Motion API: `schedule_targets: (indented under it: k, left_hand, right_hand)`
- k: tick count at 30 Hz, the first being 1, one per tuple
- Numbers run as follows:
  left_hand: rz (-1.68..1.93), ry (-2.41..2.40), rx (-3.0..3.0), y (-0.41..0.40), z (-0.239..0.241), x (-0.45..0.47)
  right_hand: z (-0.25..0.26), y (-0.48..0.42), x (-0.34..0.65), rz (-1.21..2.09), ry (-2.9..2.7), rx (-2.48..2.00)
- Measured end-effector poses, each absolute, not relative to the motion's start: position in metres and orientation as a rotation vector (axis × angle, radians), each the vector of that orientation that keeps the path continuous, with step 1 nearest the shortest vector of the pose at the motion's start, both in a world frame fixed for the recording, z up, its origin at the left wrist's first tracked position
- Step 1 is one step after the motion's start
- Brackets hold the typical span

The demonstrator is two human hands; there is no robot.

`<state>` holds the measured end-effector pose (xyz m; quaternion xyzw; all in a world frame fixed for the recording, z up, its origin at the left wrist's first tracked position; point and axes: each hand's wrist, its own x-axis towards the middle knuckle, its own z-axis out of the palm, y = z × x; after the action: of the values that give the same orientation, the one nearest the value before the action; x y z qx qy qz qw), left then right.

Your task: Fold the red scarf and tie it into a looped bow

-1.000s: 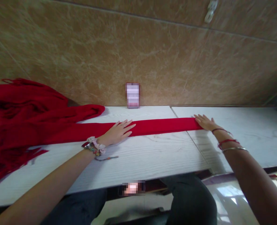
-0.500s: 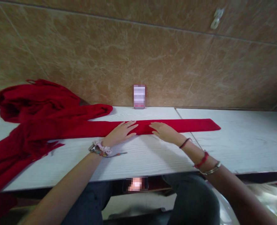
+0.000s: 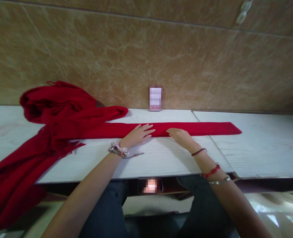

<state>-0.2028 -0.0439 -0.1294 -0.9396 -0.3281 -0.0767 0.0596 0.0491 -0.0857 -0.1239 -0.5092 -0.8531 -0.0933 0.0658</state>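
Observation:
A long red scarf (image 3: 211,128) lies folded into a narrow flat strip along the white table, its right end cut at a slant. Its left part joins a loose red heap with fringe at the edge. My left hand (image 3: 139,133) rests flat on the strip with fingers spread. Close by to the right, my right hand (image 3: 181,135) touches the strip's near edge, fingers stretched forward and slightly bent. Neither hand grips the cloth; a short length of it shows between them.
More bunched red fabric (image 3: 59,100) is piled against the tiled wall (image 3: 186,66) at left, some hanging over the table's front edge. A blurred upright card-like object (image 3: 155,98) leans on the wall. Another blurred object (image 3: 150,185) sits below the front edge of the white table (image 3: 260,145).
The view has shifted, so everything appears farther right and a little higher. My right hand's fingers look more bent and drawn slightly back towards the near edge. My left hand stays on the strip.

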Motion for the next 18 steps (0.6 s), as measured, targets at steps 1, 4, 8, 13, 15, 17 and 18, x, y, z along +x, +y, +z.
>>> schedule_targets:
  k: [1,4,8,13,15,17,18]
  left_hand:
    - [-0.266,-0.97,-2.838,-0.044,-0.129,-0.201]
    - [-0.354,-0.928,-2.801,-0.046,-0.126,-0.195]
    - [-0.292,-0.952,-2.75,-0.05,-0.122,-0.193]
    - [-0.182,-0.96,-2.766,-0.053,-0.118,-0.196]
    - [-0.183,-0.988,-2.765,-0.052,-0.118,-0.198]
    - [-0.217,-1.023,-2.753,-0.05,-0.119,-0.199]
    - [-0.242,-1.034,-2.743,-0.05,-0.12,-0.199]
  right_hand:
    - [-0.124,-0.086,0.052,-0.288,-2.544,-1.574]
    - [-0.124,-0.086,0.059,-0.309,-2.533,-1.645]
    - [-0.122,-0.086,0.065,-0.335,-2.569,-1.675]
    - [-0.12,-0.086,0.066,-0.322,-2.561,-1.679]
    - [-0.118,-0.086,0.066,-0.283,-2.52,-1.708]
    - [-0.116,-0.087,0.066,-0.252,-2.461,-1.741]
    - [-0.115,-0.087,0.066,-0.238,-2.427,-1.751]
